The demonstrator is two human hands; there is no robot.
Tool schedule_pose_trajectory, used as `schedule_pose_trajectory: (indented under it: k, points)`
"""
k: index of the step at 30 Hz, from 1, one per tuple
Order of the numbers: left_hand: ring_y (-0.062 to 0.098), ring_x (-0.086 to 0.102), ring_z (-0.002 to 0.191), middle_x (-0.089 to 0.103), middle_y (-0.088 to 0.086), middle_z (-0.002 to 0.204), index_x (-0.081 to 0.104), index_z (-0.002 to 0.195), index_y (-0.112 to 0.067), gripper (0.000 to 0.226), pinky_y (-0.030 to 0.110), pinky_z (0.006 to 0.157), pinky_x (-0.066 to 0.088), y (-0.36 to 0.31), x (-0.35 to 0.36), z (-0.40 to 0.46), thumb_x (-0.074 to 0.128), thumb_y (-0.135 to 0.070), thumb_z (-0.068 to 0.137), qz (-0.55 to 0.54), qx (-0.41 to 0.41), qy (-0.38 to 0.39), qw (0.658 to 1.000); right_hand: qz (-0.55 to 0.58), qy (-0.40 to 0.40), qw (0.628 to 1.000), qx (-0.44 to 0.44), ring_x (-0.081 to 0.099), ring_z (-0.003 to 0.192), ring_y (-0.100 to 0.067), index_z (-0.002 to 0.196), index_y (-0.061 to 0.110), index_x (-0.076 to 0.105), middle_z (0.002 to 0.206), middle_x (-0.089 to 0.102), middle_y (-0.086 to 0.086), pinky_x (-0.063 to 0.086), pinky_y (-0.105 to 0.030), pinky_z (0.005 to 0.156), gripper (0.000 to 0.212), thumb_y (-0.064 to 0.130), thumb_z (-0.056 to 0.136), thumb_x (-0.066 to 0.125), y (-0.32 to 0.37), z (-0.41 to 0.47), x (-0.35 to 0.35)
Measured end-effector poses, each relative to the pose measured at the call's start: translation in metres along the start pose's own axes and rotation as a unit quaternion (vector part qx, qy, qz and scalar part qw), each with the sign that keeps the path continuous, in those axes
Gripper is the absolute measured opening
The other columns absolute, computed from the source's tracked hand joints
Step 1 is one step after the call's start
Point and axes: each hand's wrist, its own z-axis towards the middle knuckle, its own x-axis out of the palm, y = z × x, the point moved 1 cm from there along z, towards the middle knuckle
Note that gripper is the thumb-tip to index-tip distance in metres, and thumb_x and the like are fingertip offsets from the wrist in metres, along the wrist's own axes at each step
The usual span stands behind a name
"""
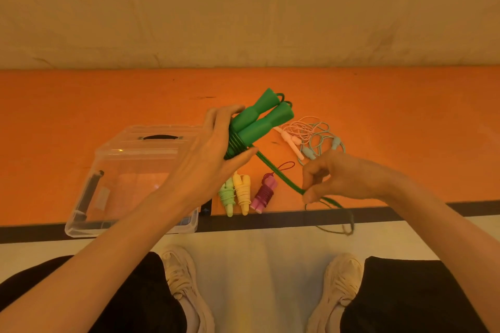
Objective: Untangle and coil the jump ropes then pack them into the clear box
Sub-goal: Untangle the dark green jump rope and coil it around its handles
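My left hand (213,154) grips the two dark green jump rope handles (259,121) held side by side above the orange table, with several turns of green cord wound around their lower ends. From there the green cord (278,173) runs taut down to my right hand (335,178), which pinches it; the slack tail hangs over the table's front edge. The clear box (113,159) stands at the left with its lid on. Three coiled ropes lie at the front: light green (227,194), yellow (242,189), purple (263,193). Pink (292,132) and light blue (322,143) ropes lie tangled behind.
The orange table (81,100) backs onto a pale wall. A dark strip edges its front. Below it are my knees in black trousers and pale shoes on a light floor.
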Motion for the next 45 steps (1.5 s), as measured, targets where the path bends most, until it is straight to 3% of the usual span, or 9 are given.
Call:
schedule_pose_trajectory:
  k: [2, 7, 17, 25, 30, 34, 39, 42, 45]
  points:
    - [0.023, 0.059, 0.091, 0.04, -0.001, 0.128, 0.033, 0.14, -0.025, 0.065, 0.045, 0.065, 0.051, 0.003, 0.003, 0.001, 0.054, -0.054, 0.085, 0.056, -0.01, 0.011, 0.998, 0.032, 0.031, 0.999, -0.02, 0.063, 0.073, -0.009, 0.072, 0.015, 0.07, 0.072, 0.069, 0.0, 0.05, -0.027, 0.079, 0.009, 0.013, 0.078, 0.077, 0.011, -0.007, 0.005]
    - [0.027, 0.06, 0.089, 0.042, 0.002, 0.124, 0.033, 0.14, -0.023, 0.078, 0.045, 0.064, 0.052, 0.007, 0.004, 0.004, 0.038, -0.069, 0.078, 0.088, -0.015, 0.042, 0.995, 0.111, 0.083, 0.989, -0.054, 0.064, 0.073, -0.013, 0.073, 0.02, 0.07, 0.073, 0.07, -0.001, 0.052, -0.021, 0.075, 0.015, 0.008, 0.08, 0.073, 0.028, -0.021, 0.006]
    - [0.025, 0.058, 0.078, 0.044, 0.003, 0.115, 0.04, 0.136, -0.022, 0.082, 0.04, 0.055, 0.049, 0.002, 0.003, 0.009, 0.042, -0.072, 0.07, 0.183, 0.03, 0.081, 0.979, 0.218, 0.063, 0.97, -0.088, 0.064, 0.069, -0.013, 0.08, 0.01, 0.071, 0.071, 0.069, -0.005, 0.05, -0.02, 0.072, 0.008, 0.007, 0.082, 0.064, 0.031, -0.028, -0.004]
    - [0.027, 0.057, 0.064, 0.049, 0.005, 0.108, 0.049, 0.129, -0.017, 0.065, 0.027, 0.046, 0.026, -0.005, 0.016, 0.003, 0.054, -0.059, 0.079, 0.242, 0.041, 0.056, 0.968, 0.24, 0.119, 0.956, -0.122, 0.062, 0.069, -0.015, 0.081, 0.005, 0.066, 0.071, 0.066, -0.003, 0.051, -0.024, 0.074, 0.006, 0.005, 0.085, 0.062, 0.049, -0.022, 0.016]
    - [0.027, 0.057, 0.065, 0.05, 0.006, 0.109, 0.047, 0.129, -0.015, 0.06, 0.028, 0.045, 0.029, -0.002, 0.008, 0.006, 0.051, -0.049, 0.08, 0.235, 0.039, 0.041, 0.97, 0.276, 0.089, 0.949, -0.125, 0.064, 0.063, -0.021, 0.096, 0.003, 0.061, 0.067, 0.066, -0.006, 0.051, -0.057, 0.087, 0.02, 0.02, 0.09, 0.055, 0.044, -0.029, 0.005]
    - [0.026, 0.056, 0.067, 0.051, 0.009, 0.111, 0.048, 0.13, -0.013, 0.057, 0.03, 0.049, 0.029, 0.002, 0.001, 0.009, 0.057, -0.041, 0.082, 0.243, 0.03, 0.023, 0.969, 0.227, 0.073, 0.969, -0.066, 0.061, 0.056, -0.026, 0.115, 0.009, 0.065, 0.062, 0.062, -0.011, 0.055, -0.048, 0.079, 0.033, 0.029, 0.093, 0.051, 0.033, -0.042, -0.012]
    - [0.024, 0.055, 0.068, 0.051, 0.006, 0.109, 0.048, 0.129, -0.014, 0.055, 0.029, 0.048, 0.026, 0.002, 0.0, 0.007, 0.062, -0.038, 0.082, 0.247, 0.03, 0.021, 0.968, 0.181, 0.021, 0.982, -0.056, 0.054, 0.044, -0.021, 0.084, 0.009, 0.074, 0.053, 0.059, -0.01, 0.054, -0.032, 0.061, 0.043, 0.052, 0.076, 0.072, 0.016, -0.071, -0.043]
    - [0.026, 0.058, 0.068, 0.054, 0.006, 0.112, 0.047, 0.132, -0.014, 0.062, 0.027, 0.043, 0.021, 0.005, 0.0, 0.01, 0.065, -0.042, 0.079, 0.251, 0.035, 0.042, 0.967, 0.174, -0.077, 0.98, -0.061, 0.043, 0.036, -0.015, 0.073, 0.011, 0.075, 0.048, 0.055, -0.012, 0.039, -0.02, 0.043, 0.054, 0.062, 0.056, 0.081, 0.008, -0.077, -0.053]
    - [0.025, 0.06, 0.065, 0.059, 0.005, 0.108, 0.05, 0.125, -0.012, 0.058, 0.026, 0.043, 0.024, 0.005, 0.006, 0.008, 0.062, -0.049, 0.082, 0.239, 0.064, 0.056, 0.967, 0.17, -0.217, 0.954, -0.118, 0.043, 0.043, -0.009, 0.074, 0.02, 0.077, 0.054, 0.06, -0.005, 0.036, -0.019, 0.045, 0.034, 0.053, 0.065, 0.076, 0.009, -0.07, -0.054]
